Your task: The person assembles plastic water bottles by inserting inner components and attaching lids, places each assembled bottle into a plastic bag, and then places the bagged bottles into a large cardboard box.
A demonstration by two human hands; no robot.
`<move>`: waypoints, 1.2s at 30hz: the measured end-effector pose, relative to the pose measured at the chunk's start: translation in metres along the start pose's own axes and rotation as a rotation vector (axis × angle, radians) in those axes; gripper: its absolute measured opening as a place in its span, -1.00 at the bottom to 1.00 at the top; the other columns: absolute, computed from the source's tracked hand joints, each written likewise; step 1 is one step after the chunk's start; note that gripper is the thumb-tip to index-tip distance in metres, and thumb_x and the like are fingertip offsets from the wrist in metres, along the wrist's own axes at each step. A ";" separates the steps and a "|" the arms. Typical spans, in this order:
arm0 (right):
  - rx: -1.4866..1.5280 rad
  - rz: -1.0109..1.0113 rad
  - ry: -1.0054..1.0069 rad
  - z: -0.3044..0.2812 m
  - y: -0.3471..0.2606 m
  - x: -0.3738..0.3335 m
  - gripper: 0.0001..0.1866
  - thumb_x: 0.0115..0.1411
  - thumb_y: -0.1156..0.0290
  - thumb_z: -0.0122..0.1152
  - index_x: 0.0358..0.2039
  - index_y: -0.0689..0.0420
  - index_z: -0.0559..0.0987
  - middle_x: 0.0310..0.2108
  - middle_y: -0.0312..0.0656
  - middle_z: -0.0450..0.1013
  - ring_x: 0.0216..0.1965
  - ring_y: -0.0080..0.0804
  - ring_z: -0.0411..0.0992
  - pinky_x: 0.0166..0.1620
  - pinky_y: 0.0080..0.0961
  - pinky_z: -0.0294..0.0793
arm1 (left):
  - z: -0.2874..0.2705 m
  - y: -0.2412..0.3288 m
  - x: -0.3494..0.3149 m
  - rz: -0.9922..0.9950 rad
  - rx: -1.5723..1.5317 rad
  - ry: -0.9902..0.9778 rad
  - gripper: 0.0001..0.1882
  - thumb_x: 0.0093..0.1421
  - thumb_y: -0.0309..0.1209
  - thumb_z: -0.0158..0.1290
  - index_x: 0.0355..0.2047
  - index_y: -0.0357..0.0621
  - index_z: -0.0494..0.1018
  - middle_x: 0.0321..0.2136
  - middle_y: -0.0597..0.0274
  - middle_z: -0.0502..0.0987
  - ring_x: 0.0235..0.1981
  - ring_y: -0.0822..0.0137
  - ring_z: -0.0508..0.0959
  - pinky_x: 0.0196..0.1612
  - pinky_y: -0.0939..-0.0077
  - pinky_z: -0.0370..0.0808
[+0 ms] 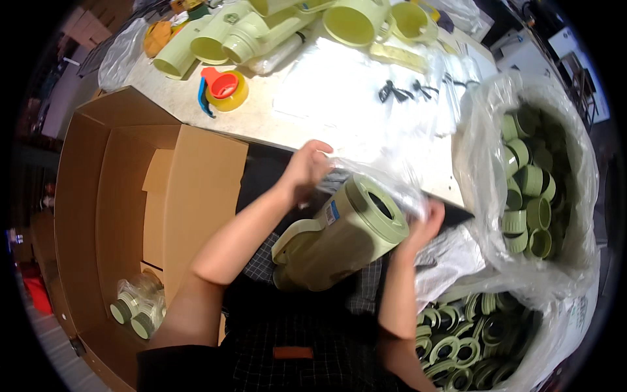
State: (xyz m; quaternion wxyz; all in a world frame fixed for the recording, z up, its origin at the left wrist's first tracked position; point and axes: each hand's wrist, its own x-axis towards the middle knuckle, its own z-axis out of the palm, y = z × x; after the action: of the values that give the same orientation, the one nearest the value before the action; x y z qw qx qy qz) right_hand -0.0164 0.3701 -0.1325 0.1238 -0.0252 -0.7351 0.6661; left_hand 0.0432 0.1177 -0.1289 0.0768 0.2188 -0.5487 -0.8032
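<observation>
A clear plastic bag (375, 171) is stretched between my two hands at the table's front edge. My left hand (307, 171) pinches its left end, thumb and fingertips together. My right hand (426, 225), a little smeared by motion, grips the bag's right side; its fingertips are partly hidden. Just below the bag, a large light green tumbler (339, 238) with a side handle leans tilted over my lap, its lidded top toward the table. A small blue and white label is on its side. Neither hand is around the tumbler.
An open cardboard box (202, 189) at left holds bagged green-lidded items (138, 313). Green tumbler bodies (353, 23), a tape roll (232, 95) and stacked clear bags (326, 85) lie on the table (170, 98). Lined sacks of green cups (532, 179) and ring lids (464, 346) stand right.
</observation>
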 end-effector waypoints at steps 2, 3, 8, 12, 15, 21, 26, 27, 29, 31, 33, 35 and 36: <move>0.065 -0.170 -0.046 -0.005 -0.016 -0.059 -0.77 0.35 0.28 0.09 -0.32 0.19 0.41 -0.27 -0.26 0.32 -0.22 -0.50 0.27 -0.07 -0.51 0.29 | 0.013 0.054 -0.073 0.208 0.271 -0.093 -0.64 0.23 -0.54 0.13 0.01 -0.25 0.32 -0.47 0.33 0.38 -0.49 0.49 0.38 -0.45 0.54 0.37; -0.025 -0.176 -0.190 -0.009 -0.028 -0.088 -0.70 0.37 0.23 0.03 -0.34 0.24 0.44 -0.24 -0.17 0.32 -0.17 -0.40 0.29 -0.04 -0.45 0.28 | 0.007 0.068 -0.104 0.489 0.488 -0.099 -0.56 0.19 -0.45 0.20 0.04 -0.23 0.33 -0.45 0.27 0.38 -0.47 0.41 0.42 -0.43 0.49 0.41; -0.212 -0.226 -1.013 -0.040 -0.016 -0.149 -0.70 0.26 0.44 0.14 -0.04 0.32 0.43 -0.04 0.11 0.40 0.09 0.02 0.37 0.15 -0.22 0.33 | -0.049 0.028 -0.208 0.421 0.997 0.253 -0.40 0.03 -0.50 0.16 0.14 -0.19 0.34 -0.19 0.01 0.44 -0.17 -0.05 0.52 -0.21 0.15 0.53; -0.062 0.001 -1.281 -0.018 -0.010 -0.188 -0.17 0.06 0.74 0.24 0.27 0.23 0.02 0.17 0.05 0.18 0.21 -0.19 0.22 0.24 -0.22 0.28 | -0.073 -0.025 -0.220 0.422 0.854 0.521 -0.46 0.03 -0.56 0.09 0.09 -0.15 0.36 -0.14 0.03 0.45 -0.12 -0.06 0.52 -0.10 0.20 0.52; 0.054 -0.036 -1.297 0.016 -0.028 -0.199 -0.17 0.09 0.68 0.28 0.31 0.19 0.06 0.17 -0.05 0.24 0.19 -0.23 0.27 0.24 -0.29 0.29 | -0.063 -0.023 -0.214 0.255 0.614 0.523 -0.48 0.05 -0.49 0.14 0.07 -0.16 0.36 -0.07 0.01 0.47 -0.03 -0.05 0.51 0.01 0.22 0.49; 0.246 0.864 -1.138 0.034 -0.054 -0.185 -0.35 0.18 0.64 0.22 0.26 0.21 0.21 0.11 0.00 0.36 0.06 -0.10 0.46 -0.02 -0.23 0.62 | -0.079 0.018 -0.174 0.285 0.715 0.609 -0.30 0.05 -0.35 0.22 0.20 -0.16 0.23 -0.01 -0.06 0.41 0.06 -0.09 0.48 0.08 0.15 0.46; 0.348 0.947 -1.070 0.045 -0.065 -0.183 -0.28 0.28 0.21 0.27 0.30 0.30 0.18 0.18 0.04 0.34 0.18 0.06 0.40 0.06 -0.13 0.61 | -0.073 0.004 -0.108 0.276 0.498 0.336 -0.55 0.27 -0.32 0.06 0.16 -0.06 0.37 -0.13 -0.13 0.52 -0.08 -0.14 0.56 -0.01 0.07 0.48; 0.350 0.872 -1.126 0.045 -0.069 -0.185 -0.31 0.30 0.17 0.23 0.29 0.27 0.21 0.17 0.03 0.35 0.16 0.05 0.42 0.05 -0.14 0.61 | -0.071 0.013 -0.107 0.303 0.503 0.351 -0.64 0.29 -0.37 0.02 0.10 -0.04 0.44 -0.20 -0.12 0.55 -0.09 -0.15 0.55 -0.02 0.06 0.48; 0.358 0.736 -1.244 0.043 -0.077 -0.196 -0.36 0.35 0.10 0.17 0.28 0.22 0.28 0.15 0.01 0.39 0.12 0.03 0.46 0.04 -0.16 0.59 | -0.092 0.048 -0.129 0.312 0.577 0.382 -0.64 0.31 -0.33 0.03 0.11 -0.01 0.44 -0.16 -0.13 0.55 -0.06 -0.12 0.55 -0.01 0.12 0.49; 0.410 0.571 -1.495 0.040 -0.080 -0.204 -0.36 0.33 0.27 0.18 0.33 0.22 0.20 0.12 0.06 0.41 0.04 -0.03 0.51 0.06 -0.21 0.53 | -0.135 0.067 -0.171 0.392 0.483 0.449 -0.57 0.34 -0.19 0.05 0.16 -0.05 0.40 0.00 -0.13 0.53 0.04 0.02 0.56 0.06 0.20 0.49; 0.333 0.417 -1.627 0.046 -0.101 -0.217 -0.32 0.28 0.34 0.22 0.32 0.24 0.18 0.09 0.08 0.41 0.01 -0.09 0.52 0.09 -0.24 0.48 | -0.224 0.078 -0.236 0.426 -0.048 0.477 -0.52 0.35 -0.18 0.04 0.18 -0.18 0.37 0.09 -0.05 0.49 0.09 0.13 0.53 0.15 0.20 0.47; 0.206 0.393 -1.669 0.055 -0.133 -0.227 -0.28 0.22 0.34 0.30 0.30 0.27 0.19 0.05 0.09 0.43 -0.03 -0.17 0.54 0.10 -0.26 0.44 | -0.315 0.098 -0.306 0.274 0.231 0.851 -0.64 0.28 -0.42 0.01 0.08 -0.19 0.48 -0.21 0.22 0.60 -0.23 0.37 0.60 -0.16 0.38 0.60; 0.171 0.392 -1.642 0.056 -0.126 -0.226 -0.30 0.22 0.38 0.28 0.30 0.27 0.19 0.04 0.09 0.43 -0.04 -0.18 0.54 0.11 -0.28 0.44 | -0.320 0.127 -0.340 0.312 0.354 0.826 -0.72 0.25 -0.42 0.06 -0.05 -0.19 0.56 -0.21 0.16 0.62 -0.22 0.32 0.64 -0.21 0.35 0.62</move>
State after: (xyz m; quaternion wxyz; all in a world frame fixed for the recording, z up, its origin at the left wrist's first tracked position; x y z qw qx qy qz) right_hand 0.2065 0.2556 -0.0468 -0.5653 0.3488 -0.5211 0.5359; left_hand 0.4714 -0.0792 -0.0185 0.3696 0.4446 -0.6268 -0.5222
